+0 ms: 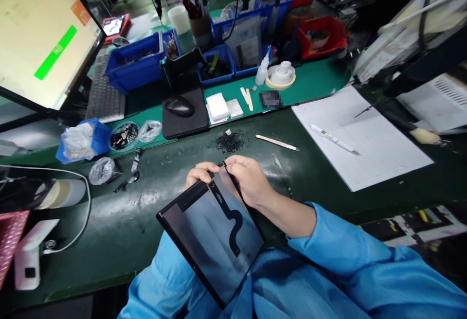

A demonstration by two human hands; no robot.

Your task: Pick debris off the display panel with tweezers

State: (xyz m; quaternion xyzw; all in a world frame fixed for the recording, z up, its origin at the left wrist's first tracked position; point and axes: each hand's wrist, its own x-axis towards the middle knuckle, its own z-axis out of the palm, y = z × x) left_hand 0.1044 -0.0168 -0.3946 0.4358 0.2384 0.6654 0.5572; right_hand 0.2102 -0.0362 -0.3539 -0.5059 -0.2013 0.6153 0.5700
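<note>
One panel (pixel 206 231) — one keyboard (pixel 98 90) — one mouse (pixel 178 106)

The clearest wording stands on the monitor (pixel 27 27) at the left: pale capitals on its slanting green bar (pixel 55 53) appear to read "PASS", running up along the bar, the last letter blurred. Near the screen's edge, an orange block (pixel 80 13) bears a whitish mark too small to make out. Tiny white print sits on the black flex cable (pixel 238 221) that lies across the tablet-like panel (pixel 193 231), but its characters cannot be read. The white paper sheet (pixel 350 144) on the bench (pixel 138 231) carries faint rows of grey print, likewise illegible.
</note>
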